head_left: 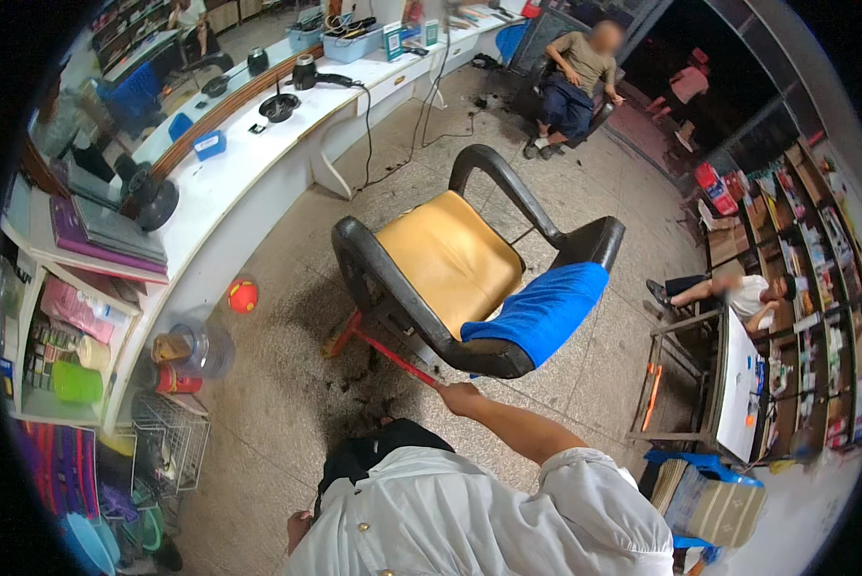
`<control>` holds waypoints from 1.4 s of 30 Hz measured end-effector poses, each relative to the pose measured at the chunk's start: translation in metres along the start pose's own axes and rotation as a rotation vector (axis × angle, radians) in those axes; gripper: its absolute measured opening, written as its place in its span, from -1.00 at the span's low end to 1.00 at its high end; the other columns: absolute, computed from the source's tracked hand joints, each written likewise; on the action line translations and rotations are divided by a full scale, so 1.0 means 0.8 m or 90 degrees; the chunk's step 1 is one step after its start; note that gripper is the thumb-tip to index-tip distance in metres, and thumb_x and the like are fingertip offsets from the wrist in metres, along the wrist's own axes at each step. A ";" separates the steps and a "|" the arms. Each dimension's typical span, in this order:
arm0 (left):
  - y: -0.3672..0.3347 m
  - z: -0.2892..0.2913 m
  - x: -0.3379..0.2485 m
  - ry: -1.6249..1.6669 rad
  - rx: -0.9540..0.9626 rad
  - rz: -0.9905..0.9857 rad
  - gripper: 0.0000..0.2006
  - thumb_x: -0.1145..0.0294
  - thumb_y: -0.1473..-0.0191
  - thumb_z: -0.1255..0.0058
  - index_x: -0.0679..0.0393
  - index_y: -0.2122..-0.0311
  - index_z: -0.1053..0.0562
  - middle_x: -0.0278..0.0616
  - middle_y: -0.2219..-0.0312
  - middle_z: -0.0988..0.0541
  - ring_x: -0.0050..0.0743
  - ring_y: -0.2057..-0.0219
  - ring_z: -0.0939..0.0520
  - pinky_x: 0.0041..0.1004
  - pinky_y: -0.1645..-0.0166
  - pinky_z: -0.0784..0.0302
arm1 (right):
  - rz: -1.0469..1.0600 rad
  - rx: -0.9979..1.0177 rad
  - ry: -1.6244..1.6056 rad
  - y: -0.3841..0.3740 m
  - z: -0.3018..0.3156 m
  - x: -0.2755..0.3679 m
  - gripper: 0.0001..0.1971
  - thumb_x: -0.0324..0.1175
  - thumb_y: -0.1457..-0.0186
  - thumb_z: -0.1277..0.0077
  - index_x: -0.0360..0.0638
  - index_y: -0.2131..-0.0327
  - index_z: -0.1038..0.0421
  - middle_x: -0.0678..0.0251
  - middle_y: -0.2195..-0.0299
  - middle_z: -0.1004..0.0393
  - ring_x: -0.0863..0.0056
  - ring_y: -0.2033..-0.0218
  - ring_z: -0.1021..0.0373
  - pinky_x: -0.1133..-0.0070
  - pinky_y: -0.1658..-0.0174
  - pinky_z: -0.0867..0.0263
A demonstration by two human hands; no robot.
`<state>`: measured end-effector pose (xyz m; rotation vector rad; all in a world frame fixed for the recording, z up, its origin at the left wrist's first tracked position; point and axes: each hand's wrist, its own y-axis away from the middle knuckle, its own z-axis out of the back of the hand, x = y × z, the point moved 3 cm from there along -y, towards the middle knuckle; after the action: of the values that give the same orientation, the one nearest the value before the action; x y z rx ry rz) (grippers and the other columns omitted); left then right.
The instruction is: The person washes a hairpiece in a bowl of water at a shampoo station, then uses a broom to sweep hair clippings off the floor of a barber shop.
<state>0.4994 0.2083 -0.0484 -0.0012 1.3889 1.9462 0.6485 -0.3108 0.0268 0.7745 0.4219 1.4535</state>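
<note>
My right hand [462, 398] is closed around the end of a red broom handle [397, 357]. The broom's head [335, 338] rests on the floor, beside the near left side of a barber chair [450, 254] with a tan seat and black armrests. A blue towel [546, 315] hangs over the chair's backrest. Dark hair clippings [359, 389] lie scattered on the floor between the broom and my feet. My left hand [299, 530] hangs low beside my white shirt, away from the broom; its fingers are mostly hidden.
A white counter [229, 178] with a hair dryer [311, 75] curves along the left. A red ball [243, 296], a clear water jug [205, 348] and a wire basket [177, 442] stand below it. One person [575, 82] sits far back; another [753, 298] sits by a table [738, 384] and shelves at right.
</note>
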 end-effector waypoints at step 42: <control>0.153 0.029 0.237 0.021 -0.078 -0.103 -0.70 0.38 0.23 0.08 0.22 0.28 -0.40 -0.02 0.44 -0.48 -0.25 0.40 -0.50 -0.43 0.27 -0.37 | 0.104 -0.076 -0.152 0.089 -0.204 0.236 -0.55 -0.42 0.13 0.28 0.18 0.06 -0.15 0.08 0.47 -0.40 0.23 0.54 -0.35 0.41 0.47 -0.27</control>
<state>0.3020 0.3146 -0.0139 -0.1985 1.2477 1.8991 0.5050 -0.0963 -0.0010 0.8893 0.0907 1.5017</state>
